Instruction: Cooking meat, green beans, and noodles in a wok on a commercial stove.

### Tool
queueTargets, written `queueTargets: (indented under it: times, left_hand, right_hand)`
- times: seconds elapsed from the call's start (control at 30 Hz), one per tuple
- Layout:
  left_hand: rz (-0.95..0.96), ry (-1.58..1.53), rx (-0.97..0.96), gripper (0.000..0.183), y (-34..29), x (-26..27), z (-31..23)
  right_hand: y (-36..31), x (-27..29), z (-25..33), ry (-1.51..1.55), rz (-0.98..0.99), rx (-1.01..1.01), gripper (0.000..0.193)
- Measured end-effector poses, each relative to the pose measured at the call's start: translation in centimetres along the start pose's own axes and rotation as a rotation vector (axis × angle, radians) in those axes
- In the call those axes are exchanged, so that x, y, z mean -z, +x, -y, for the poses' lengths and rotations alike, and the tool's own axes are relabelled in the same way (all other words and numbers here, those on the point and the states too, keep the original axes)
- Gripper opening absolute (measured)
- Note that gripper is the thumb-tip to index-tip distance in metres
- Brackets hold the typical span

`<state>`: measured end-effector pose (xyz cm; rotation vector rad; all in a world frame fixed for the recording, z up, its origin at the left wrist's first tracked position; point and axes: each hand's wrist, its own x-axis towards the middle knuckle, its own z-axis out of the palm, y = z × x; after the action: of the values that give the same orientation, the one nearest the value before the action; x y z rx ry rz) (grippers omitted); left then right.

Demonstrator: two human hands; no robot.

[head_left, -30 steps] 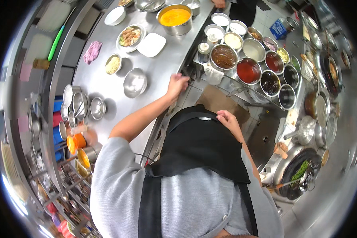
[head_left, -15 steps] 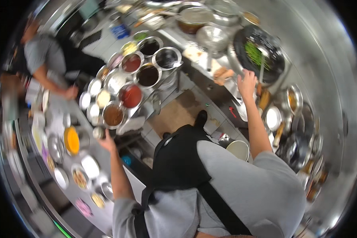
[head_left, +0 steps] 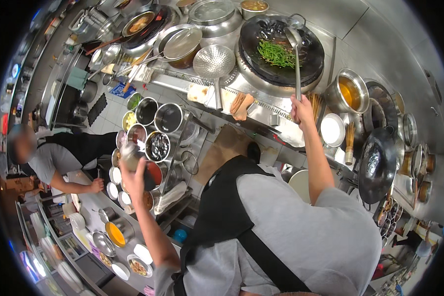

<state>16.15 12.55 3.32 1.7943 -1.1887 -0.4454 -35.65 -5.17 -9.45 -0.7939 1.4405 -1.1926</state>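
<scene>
My right hand (head_left: 303, 108) is closed around the handle of a long metal ladle (head_left: 297, 61). The ladle's bowl hangs over the far side of a black wok (head_left: 311, 64) where cut green beans or similar green stalks (head_left: 276, 53) lie in a loose pile. Raised over the cluster of sauce pots, my left hand (head_left: 133, 180) grips a small container with a silvery, rounded upper part (head_left: 129, 154). Motion smears it, so its exact kind does not show. Below it a pot of red sauce (head_left: 154, 173) is partly hidden.
A perforated skimmer (head_left: 214, 61) and folded tan cloth (head_left: 241, 106) lie left of the wok. Right of it stand a pot of amber liquid (head_left: 350, 91), a white bowl (head_left: 332, 129), a bamboo brush (head_left: 349, 143) and another wok (head_left: 377, 165). A co-worker (head_left: 66, 153) leans on the left counter.
My right hand, loosely open by the ladle handle before, now grips it. My left hand has risen with the container, away from the counter edge. The view has turned toward the wok.
</scene>
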Motion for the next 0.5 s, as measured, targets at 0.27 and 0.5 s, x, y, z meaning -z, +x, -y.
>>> queueTargets:
  times: [0.27,0.5]
  left_hand:
    - [0.580,0.466,-0.473,0.066,10.6,-21.4,-12.7]
    - [0.634,1.060,-0.872,0.027,15.8,-37.9,-20.8]
  right_hand:
    - [-7.1,6.2,4.6,0.779,0.357,-0.279,0.018]
    - [-9.3,6.9,6.3,0.720,0.353,-0.325,0.022]
